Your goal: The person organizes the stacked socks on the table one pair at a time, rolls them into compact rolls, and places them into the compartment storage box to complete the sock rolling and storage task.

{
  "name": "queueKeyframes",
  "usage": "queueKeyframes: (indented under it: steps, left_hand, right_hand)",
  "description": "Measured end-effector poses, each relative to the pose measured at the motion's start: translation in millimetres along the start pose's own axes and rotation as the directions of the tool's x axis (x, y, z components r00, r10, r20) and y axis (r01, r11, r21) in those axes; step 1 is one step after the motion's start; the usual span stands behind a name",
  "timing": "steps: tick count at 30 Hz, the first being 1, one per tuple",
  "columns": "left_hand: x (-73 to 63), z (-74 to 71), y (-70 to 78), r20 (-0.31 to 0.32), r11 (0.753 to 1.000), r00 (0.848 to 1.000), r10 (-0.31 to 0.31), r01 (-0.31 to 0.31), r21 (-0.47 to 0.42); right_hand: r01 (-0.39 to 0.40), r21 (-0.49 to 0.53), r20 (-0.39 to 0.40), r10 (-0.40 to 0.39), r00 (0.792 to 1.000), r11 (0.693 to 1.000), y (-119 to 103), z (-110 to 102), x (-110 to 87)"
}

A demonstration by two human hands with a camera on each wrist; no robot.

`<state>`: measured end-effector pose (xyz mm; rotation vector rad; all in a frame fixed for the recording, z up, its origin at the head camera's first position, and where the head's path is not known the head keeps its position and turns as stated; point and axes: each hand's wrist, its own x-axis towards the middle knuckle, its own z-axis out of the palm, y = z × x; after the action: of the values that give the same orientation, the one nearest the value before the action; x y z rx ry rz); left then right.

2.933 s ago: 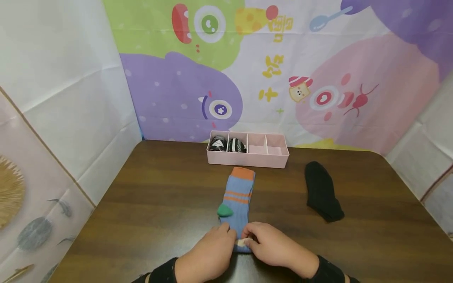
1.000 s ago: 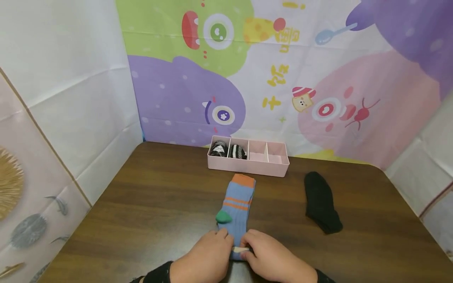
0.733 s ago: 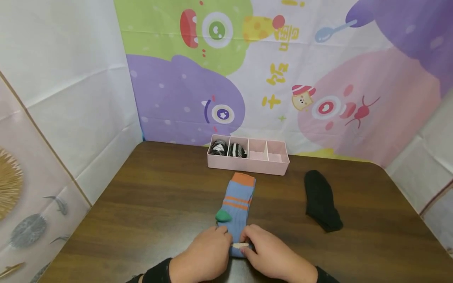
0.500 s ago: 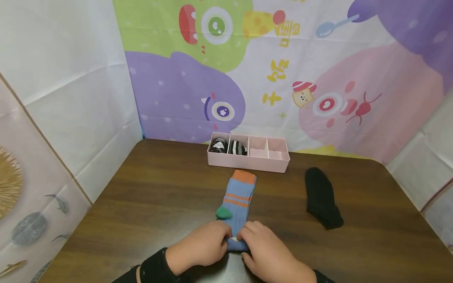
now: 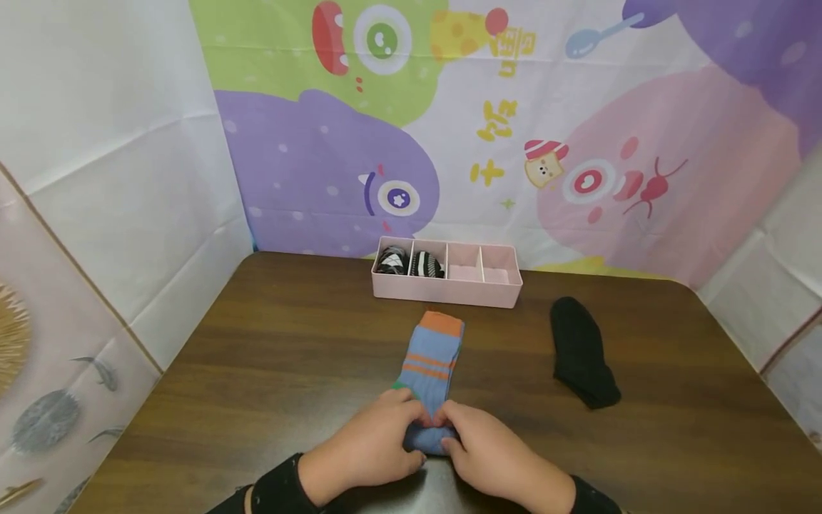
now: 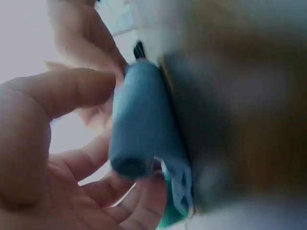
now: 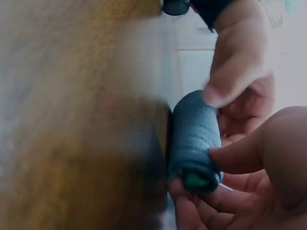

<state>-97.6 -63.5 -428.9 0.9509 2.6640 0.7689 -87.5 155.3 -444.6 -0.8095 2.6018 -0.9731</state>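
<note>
A blue sock (image 5: 429, 360) with an orange cuff and orange stripes lies lengthwise on the table, cuff away from me. Its near end is wound into a thick roll (image 6: 144, 120). My left hand (image 5: 369, 442) holds the roll's left end, fingertips over its far side and the thumb off its near side, and partly covers the green heel. Opposite, my right hand (image 5: 497, 453) pinches the right end between thumb and fingers. Green fabric shows inside the roll's end (image 7: 194, 179) in the right wrist view.
Behind the sock stands a pink four-part box (image 5: 446, 289); its two left compartments hold dark patterned bundles (image 5: 427, 265), the two right ones are bare. A black sock (image 5: 583, 353) lies flat to the right. A printed cloth (image 5: 488, 214) hangs behind the wooden table (image 5: 270, 357).
The near end of the blue sock has rolled up further, and the cream patch there is out of sight. My left hand has shifted forward over the green heel, its thumb coming away from the roll.
</note>
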Motion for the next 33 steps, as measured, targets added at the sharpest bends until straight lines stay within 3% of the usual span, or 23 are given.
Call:
queueKeyframes:
  steps: [3,6,10,14,19,24,27,29,33]
  left_hand:
    - [0.5,0.9,1.0,0.005,0.999,1.000,0.015,-0.015,-0.032]
    - [0.4,1.7,1.4,-0.006,0.999,1.000,0.030,-0.030,-0.015]
    - [0.1,2.1,2.2,-0.013,0.997,0.998,0.060,-0.059,0.040]
    - [0.8,3.3,2.4,-0.020,0.992,0.995,0.099,-0.097,0.084]
    - [2.5,4.4,3.2,-0.035,0.996,0.997,0.073,-0.072,0.048]
    - [3.3,4.7,4.9,-0.049,0.998,0.997,0.059,-0.058,0.014]
    - [2.7,3.9,5.7,-0.042,0.995,0.996,0.078,-0.075,0.065]
    - [1.1,3.0,6.3,-0.022,0.983,0.994,0.109,-0.104,0.150]
    - [-3.5,-0.7,9.3,0.035,0.932,0.987,0.157,-0.160,0.324]
  right_hand:
    - [-0.045,0.122,0.039,0.040,0.998,0.992,0,-4,-0.1]
    - [-0.069,0.157,0.054,0.061,0.997,0.985,0,-6,-0.8]
    - [-0.014,0.027,-0.003,0.014,1.000,1.000,-4,-5,-2.8]
    - [0.036,-0.144,-0.081,-0.048,0.996,0.989,-9,-3,-5.5]
    - [0.053,-0.241,-0.065,-0.070,0.995,0.969,-14,-1,-6.7]
    - [0.062,-0.267,-0.054,-0.079,0.995,0.962,-14,0,-7.3]
    - [0.066,-0.249,-0.046,-0.080,0.996,0.966,-14,0,-7.4]
    - [0.066,-0.236,-0.040,-0.077,0.996,0.970,-13,0,-7.2]
    - [0.061,-0.211,-0.026,-0.068,0.997,0.976,-13,-1,-6.9]
